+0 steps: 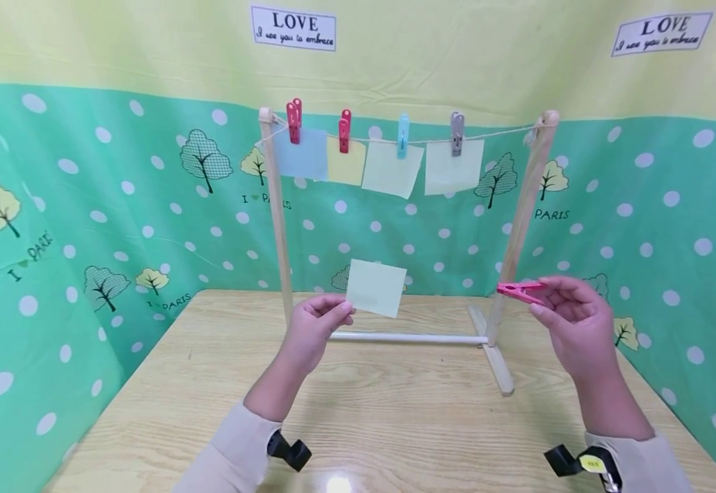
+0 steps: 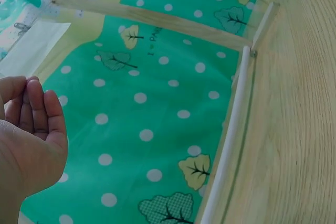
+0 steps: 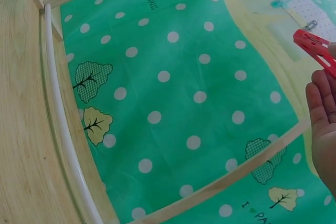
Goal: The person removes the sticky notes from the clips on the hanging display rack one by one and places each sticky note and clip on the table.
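While you look from left to right along the string (image 1: 500, 134), four notes seem finished: a blue note (image 1: 304, 156) under one red peg (image 1: 293, 127), a yellow note (image 1: 347, 164) under another, a pale green note (image 1: 393, 172) under a light blue peg (image 1: 402, 137), and a whitish note (image 1: 454, 174) under a grey peg (image 1: 457, 134). Below them, your left hand (image 1: 313, 331) pinches a fifth note (image 1: 376, 289) near its lower left corner; it is not yet hung. Farther right, your right hand (image 1: 580, 325) pinches a pink peg (image 1: 521, 292), whose tip points left and grips no paper. What is left, I judge, is this note and this peg; a bare length of string lies beside the right post (image 1: 527, 205).

The foot of the left post (image 1: 280, 226) is hidden by your left hand. Whether the blue and yellow notes overlap, I cannot tell. In the left wrist view, the fifth note is cut off at the edge; in the right wrist view, the pink peg is cut off also.
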`<state>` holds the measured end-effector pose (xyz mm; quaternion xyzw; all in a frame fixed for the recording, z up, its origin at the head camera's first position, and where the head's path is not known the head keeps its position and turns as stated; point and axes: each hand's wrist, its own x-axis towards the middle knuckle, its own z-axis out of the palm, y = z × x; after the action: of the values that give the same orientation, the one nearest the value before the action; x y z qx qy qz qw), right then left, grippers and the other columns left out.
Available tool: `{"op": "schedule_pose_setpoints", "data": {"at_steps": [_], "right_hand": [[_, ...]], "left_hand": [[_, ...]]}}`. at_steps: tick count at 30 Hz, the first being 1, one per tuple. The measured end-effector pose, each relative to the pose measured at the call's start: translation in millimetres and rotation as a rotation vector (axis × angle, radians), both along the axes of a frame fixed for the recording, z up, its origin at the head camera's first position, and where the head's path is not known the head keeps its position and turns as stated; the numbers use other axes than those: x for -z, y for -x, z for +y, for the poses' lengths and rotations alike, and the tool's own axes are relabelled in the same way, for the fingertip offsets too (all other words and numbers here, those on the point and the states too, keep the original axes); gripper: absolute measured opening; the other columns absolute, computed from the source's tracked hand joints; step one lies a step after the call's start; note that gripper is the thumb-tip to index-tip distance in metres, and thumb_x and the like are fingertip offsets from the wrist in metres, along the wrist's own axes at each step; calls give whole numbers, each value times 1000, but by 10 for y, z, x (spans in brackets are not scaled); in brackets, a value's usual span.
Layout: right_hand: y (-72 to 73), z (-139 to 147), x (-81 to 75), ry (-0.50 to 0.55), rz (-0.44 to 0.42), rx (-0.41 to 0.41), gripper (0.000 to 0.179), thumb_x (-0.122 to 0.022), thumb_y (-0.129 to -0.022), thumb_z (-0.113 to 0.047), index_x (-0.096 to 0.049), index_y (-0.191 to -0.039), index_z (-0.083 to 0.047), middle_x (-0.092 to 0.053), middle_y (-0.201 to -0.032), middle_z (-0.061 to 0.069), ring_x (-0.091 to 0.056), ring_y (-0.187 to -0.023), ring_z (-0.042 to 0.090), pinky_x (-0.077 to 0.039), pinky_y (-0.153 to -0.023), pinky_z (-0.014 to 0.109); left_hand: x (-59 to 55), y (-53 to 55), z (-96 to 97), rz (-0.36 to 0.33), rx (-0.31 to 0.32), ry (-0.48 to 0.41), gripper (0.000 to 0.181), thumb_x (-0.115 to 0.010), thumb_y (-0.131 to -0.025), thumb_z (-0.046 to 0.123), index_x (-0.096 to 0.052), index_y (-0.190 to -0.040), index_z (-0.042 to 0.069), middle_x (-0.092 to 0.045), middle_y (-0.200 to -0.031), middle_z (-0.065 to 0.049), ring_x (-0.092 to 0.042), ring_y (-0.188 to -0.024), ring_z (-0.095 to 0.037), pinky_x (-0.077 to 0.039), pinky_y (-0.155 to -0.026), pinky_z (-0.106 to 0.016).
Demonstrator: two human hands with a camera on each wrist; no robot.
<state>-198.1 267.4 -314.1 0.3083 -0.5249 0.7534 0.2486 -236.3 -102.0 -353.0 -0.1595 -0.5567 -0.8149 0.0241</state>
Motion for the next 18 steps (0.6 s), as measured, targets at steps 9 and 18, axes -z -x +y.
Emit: {"op": "schedule_pose_setpoints", "data": {"at_steps": [9,18], "right_hand": [[-34,75,76,-18,-28,43,38,-49,-82,31,-54,-118,22,-68,-106,15,-66,-92,21,-56,-84,24],[-29,174,179,-43,-44,34,36,-49,-81,32,-55,-115,20,-66,-106,14,-64,-94,20,-55,-86,23]], "left_hand": [[78,-51,-222,0,-29,5,22,-66,-90,-3,-74,-84,16,-71,-82,0,-67,-72,-12,-57,-81,-25],[124,-126,-420,-18,-87,14,24,-67,-90,-2,-77,-82,18,-71,-81,1,-67,-73,-11,-58,-80,-28]]}}
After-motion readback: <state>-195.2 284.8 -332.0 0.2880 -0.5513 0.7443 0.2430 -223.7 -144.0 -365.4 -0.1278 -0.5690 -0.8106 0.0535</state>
